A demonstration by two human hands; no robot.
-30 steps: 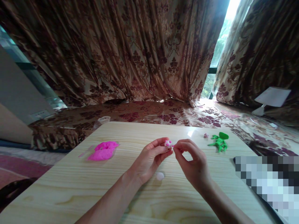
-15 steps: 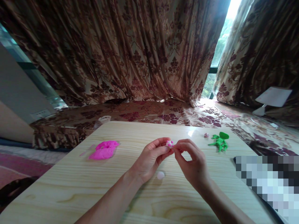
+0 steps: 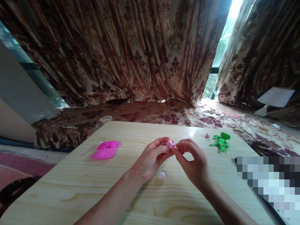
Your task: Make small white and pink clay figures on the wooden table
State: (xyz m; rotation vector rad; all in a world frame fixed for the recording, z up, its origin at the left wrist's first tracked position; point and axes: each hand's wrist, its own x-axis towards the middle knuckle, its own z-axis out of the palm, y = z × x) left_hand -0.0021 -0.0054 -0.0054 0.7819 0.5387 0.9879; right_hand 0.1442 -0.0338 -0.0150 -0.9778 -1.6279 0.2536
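Between the thumb and fingers of my left hand (image 3: 150, 161) is a small white clay ball with pink spots (image 3: 171, 144). My right hand (image 3: 193, 157) is closed in a pinch, thumb and forefinger touching the ball's right side. A tiny bit of pink clay was at that pinch a second ago; the fingertips now mostly hide it. On the table below the hands lies a white round piece (image 3: 162, 175). A big lump of bright pink clay (image 3: 106, 150) rests on clear film to the left.
At the table's (image 3: 89, 193) far right stand a green figure (image 3: 221, 143) and a small pinkish spotted ball (image 3: 207, 135). A clear plastic cup (image 3: 104, 121) is beyond the far left edge. A dark-edged, blurred-out object (image 3: 269, 187) lies at right. Behind are a lamp (image 3: 276, 97) and curtains (image 3: 140, 53).
The spotted ball has turned and shifted slightly right in my left fingers. My right pinch has closed the small gap and now meets the ball, bringing the pink bit against it.
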